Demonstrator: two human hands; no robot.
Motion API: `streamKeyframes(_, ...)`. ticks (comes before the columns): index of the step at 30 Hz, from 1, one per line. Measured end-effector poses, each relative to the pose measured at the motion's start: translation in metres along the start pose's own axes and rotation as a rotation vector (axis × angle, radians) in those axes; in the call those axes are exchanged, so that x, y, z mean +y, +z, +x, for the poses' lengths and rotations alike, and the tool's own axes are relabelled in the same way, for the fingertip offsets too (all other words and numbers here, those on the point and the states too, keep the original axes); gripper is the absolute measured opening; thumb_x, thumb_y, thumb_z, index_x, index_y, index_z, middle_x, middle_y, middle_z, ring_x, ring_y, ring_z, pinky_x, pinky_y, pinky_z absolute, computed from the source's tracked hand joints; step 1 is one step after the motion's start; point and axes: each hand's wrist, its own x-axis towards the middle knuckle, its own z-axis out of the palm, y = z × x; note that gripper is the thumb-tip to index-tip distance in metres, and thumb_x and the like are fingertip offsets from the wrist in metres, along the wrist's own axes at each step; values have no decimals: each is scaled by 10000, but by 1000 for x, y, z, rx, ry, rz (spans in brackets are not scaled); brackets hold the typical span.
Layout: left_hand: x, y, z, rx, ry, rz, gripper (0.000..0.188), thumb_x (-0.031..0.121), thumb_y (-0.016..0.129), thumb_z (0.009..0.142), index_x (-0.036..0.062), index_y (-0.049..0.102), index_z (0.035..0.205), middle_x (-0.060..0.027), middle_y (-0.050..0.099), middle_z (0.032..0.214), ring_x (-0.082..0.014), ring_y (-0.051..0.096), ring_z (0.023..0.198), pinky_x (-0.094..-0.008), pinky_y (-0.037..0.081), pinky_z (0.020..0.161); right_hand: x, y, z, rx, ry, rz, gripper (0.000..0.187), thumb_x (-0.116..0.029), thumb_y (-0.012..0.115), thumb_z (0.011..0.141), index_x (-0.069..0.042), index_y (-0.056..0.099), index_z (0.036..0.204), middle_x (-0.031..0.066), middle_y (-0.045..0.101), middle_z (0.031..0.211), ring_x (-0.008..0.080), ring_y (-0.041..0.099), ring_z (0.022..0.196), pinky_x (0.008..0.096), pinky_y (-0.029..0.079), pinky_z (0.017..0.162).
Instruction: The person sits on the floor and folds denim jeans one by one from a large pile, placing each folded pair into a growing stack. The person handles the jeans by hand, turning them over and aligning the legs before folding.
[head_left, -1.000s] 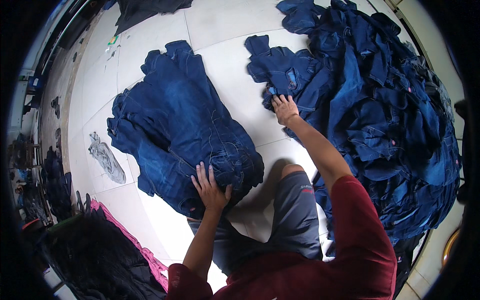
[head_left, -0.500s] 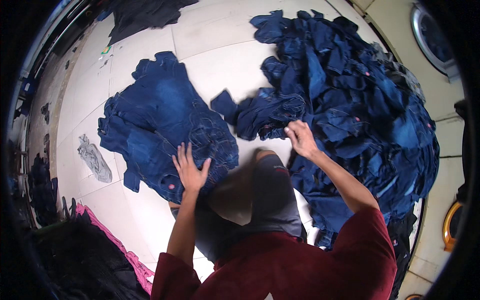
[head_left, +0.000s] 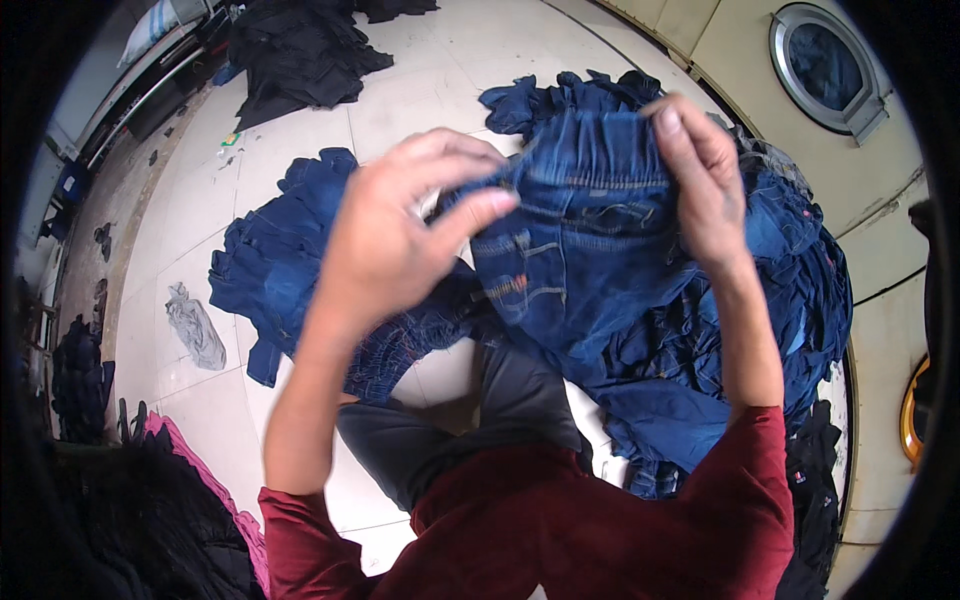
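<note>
A pair of blue jeans [head_left: 590,240] with a gathered elastic waistband and light stitching hangs raised in front of me. My right hand [head_left: 705,180] grips the right end of the waistband between thumb and fingers. At the waistband's left end is my left hand [head_left: 410,215], slightly blurred, with thumb and fingers apart. Behind my left forearm lies a spread stack of dark blue jeans [head_left: 265,255], partly hidden by that arm. To the right, a large heap of blue denim [head_left: 790,260] shows behind the raised pair.
Black clothes [head_left: 300,65] lie on the pale tiled floor [head_left: 420,85] at the far left. A grey cloth bundle [head_left: 195,330] sits left of the stack. Black garments with pink cloth [head_left: 205,475] are at the near left. A round machine door [head_left: 825,70] stands at the far right.
My right hand has lifted a pair of jeans from beside the heap and holds it up. My left hand has left the stack and risen to the waistband.
</note>
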Motion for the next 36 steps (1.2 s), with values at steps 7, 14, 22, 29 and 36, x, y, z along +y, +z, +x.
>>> streamKeyframes(7, 90, -45, 40, -88, -154, -370, 196, 241, 751, 990, 49, 779, 1021, 26, 703, 873, -35, 601, 783, -219, 482, 724, -67, -23, 46, -562, -346, 152, 531, -449, 648, 1037, 20, 653, 1284, 65, 710, 1091, 125, 634, 1039, 269, 497, 912)
streamKeyframes(14, 90, -59, 38, -508, -174, -97, 381, 370, 743, 1000, -3, 781, 1070, 26, 623, 715, -65, 536, 664, -273, 456, 608, -113, -26, 45, -805, -219, -156, 402, -389, 745, 1004, -28, 752, 827, -50, 553, 621, 28, 475, 585, 237, 388, 527)
streamKeyframes(22, 36, -113, 41, -479, -12, 348, 606, 379, 867, 855, 51, 685, 1332, -181, 737, 1231, -310, 669, 1161, -421, 514, 1016, -114, -81, 167, -990, -103, -460, 255, -242, 796, 875, -48, 748, 1033, 114, 752, 897, 285, 713, 827, 421, 546, 733)
streamKeyframes(29, 1, -251, 109, 104, 214, 1483, 468, 324, 805, 893, 106, 683, 1289, -187, 715, 1174, -374, 688, 1016, -464, 485, 977, -118, 14, 266, -237, -492, -1449, 254, -235, 806, 776, -140, 801, 1012, 145, 771, 941, 337, 746, 959, 495, 571, 823)
streamKeyframes(36, 48, -331, 102, 249, 557, 1708, 374, 228, 812, 789, -10, 729, 1066, -251, 645, 1240, -441, 646, 1081, -602, 492, 940, -111, 97, 301, 119, -875, -1142, 227, -196, 730, 881, -133, 767, 1095, 163, 766, 1003, 369, 728, 1014, 541, 548, 877)
